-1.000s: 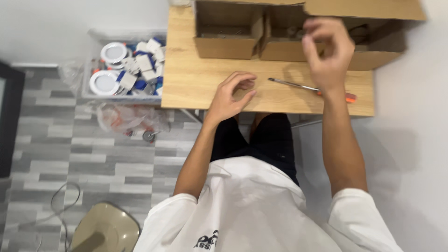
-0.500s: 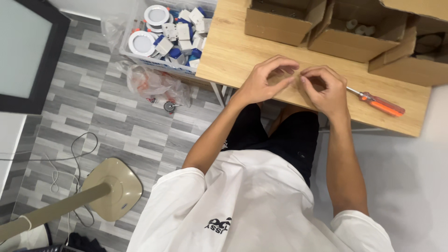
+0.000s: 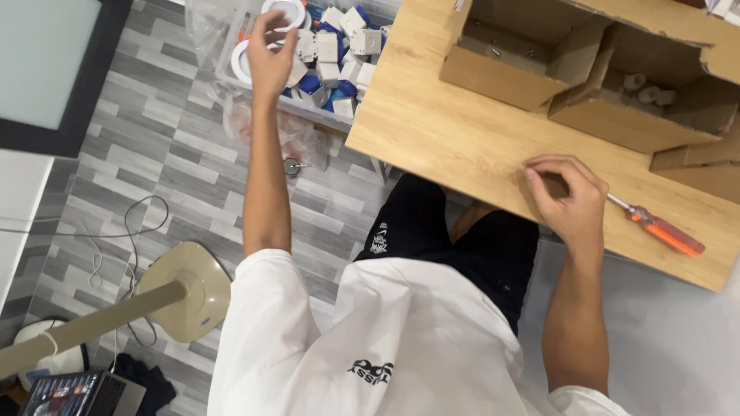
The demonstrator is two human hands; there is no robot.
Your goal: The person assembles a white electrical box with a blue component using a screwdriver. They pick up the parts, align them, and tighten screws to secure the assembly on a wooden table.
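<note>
My left hand is stretched out to the left over a clear bin on the floor. The bin holds white round fittings and several white and blue small boxes. The fingers are loosely apart above the fittings, and nothing shows in them. My right hand rests on the wooden table with its fingers curled down and the tips close together. Whatever may be under them is hidden. An orange-handled screwdriver lies on the table just right of that hand.
Open cardboard boxes with small parts stand at the back of the table. A crumpled plastic bag lies by the bin. On the tiled floor at lower left are a beige lamp base, a cable and a dark panel.
Both hands were together at the table edge. My left hand has since swung out left over the bin, and my right hand stays on the table by the screwdriver.
</note>
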